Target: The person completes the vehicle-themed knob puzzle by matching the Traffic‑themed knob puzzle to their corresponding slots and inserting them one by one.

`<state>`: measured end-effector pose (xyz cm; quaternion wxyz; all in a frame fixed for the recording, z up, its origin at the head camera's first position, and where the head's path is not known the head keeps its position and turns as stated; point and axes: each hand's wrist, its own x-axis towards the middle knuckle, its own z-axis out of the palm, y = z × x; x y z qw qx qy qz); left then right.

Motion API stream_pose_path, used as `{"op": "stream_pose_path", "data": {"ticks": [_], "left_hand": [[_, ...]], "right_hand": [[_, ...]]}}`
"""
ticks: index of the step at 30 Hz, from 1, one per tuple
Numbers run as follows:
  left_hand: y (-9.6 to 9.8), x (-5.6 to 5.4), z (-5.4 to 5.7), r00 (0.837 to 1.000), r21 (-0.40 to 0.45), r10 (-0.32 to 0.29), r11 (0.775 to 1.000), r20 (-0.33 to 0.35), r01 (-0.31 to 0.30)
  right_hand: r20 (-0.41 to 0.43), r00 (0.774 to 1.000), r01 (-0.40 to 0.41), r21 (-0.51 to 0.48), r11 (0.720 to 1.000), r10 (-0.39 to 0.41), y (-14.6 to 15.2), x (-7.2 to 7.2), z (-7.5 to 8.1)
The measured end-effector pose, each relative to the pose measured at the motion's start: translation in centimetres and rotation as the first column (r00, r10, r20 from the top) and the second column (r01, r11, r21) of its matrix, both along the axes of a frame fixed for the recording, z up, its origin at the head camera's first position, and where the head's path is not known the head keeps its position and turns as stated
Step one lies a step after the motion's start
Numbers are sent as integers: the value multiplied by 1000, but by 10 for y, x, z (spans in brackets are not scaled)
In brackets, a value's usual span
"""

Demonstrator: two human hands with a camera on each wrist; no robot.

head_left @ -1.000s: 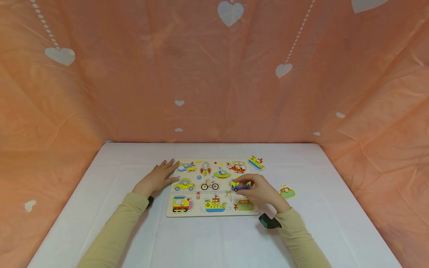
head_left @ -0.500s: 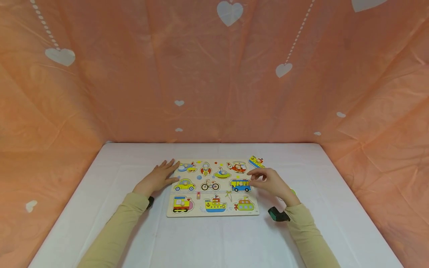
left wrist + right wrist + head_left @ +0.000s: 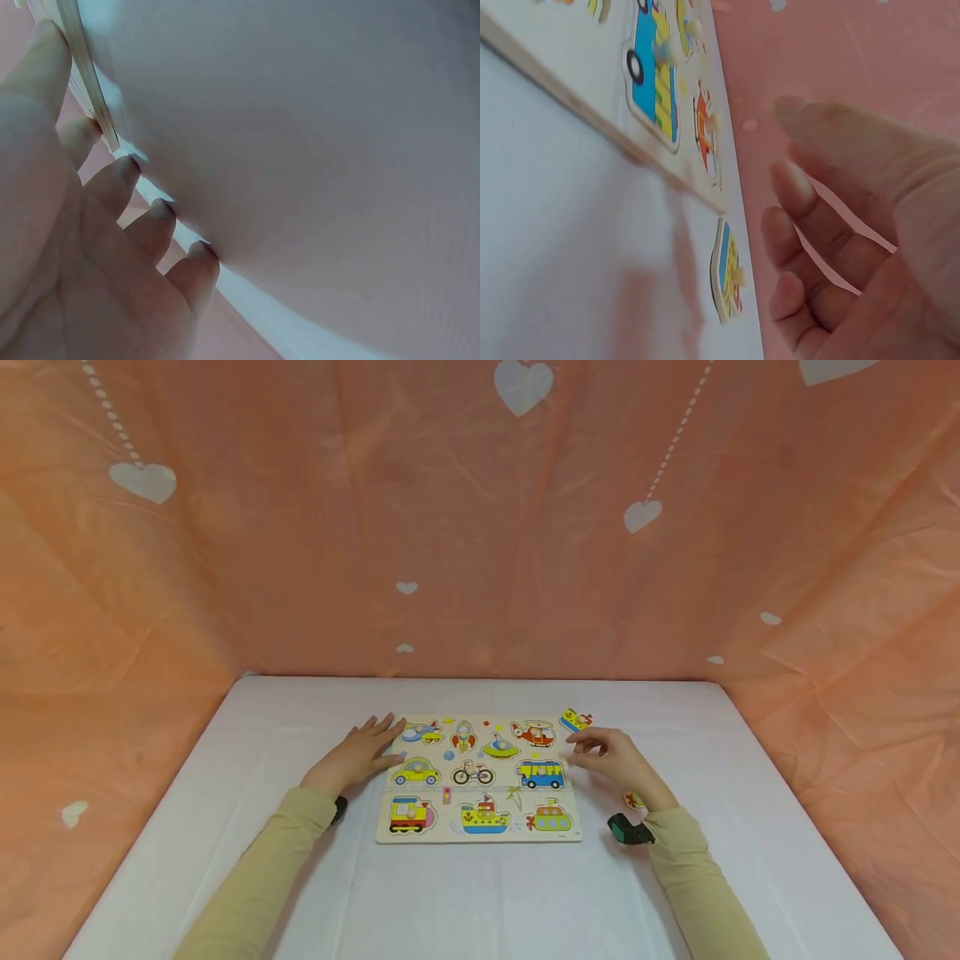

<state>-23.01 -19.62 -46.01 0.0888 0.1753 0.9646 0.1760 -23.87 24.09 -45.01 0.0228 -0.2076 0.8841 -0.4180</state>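
In the head view, a wooden knob puzzle board [image 3: 447, 828] lies on the table with vehicle pictures on it. My left hand [image 3: 351, 760] rests at its left edge, fingers spread; the left wrist view shows the thumb [image 3: 46, 64] against the board's side. Past the right edge hovers my right hand [image 3: 618, 762], fingers loosely bent and holding nothing. Nearest to it on the board is the blue and yellow bus piece [image 3: 542, 774], knob up. A loose ship piece [image 3: 575, 721] lies off the back right corner. My right wrist partly hides the loose submarine piece [image 3: 633, 800].
A white cloth [image 3: 480, 902] covers the table. Pink-orange curtains with white hearts [image 3: 480, 568] stand behind and at both sides. The helicopter piece [image 3: 534, 734] and other knobbed pieces sit in the board. Ship [image 3: 484, 818] and submarine [image 3: 551, 817] pictures show along its front row.
My right hand has let go of the bus piece, which lies in the board, and has drawn back to the right. My left hand stays at the board's left edge.
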Motion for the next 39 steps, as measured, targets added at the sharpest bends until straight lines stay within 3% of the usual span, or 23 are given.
{"op": "stream_pose_path", "data": {"ticks": [4,19,29,39], "left_hand": [[0,-1,0,1000,3,1,1000,2,-1],[3,-1,2,1000,-9,8,1000,24,-8],[5,-1,4,999,-30,19,999,28,-18],[4,2,5,999,-35,35,999,29,-34]], "right_hand": [[-1,1000,18,-9,1000,-18,4,-2,2],[13,997,73,-30,997,-72,22,-31,-10],[10,997,81,-28,996,-80,24,-42,-7],[82,990,117,-32,993,-114,24,-52,-10]]}}
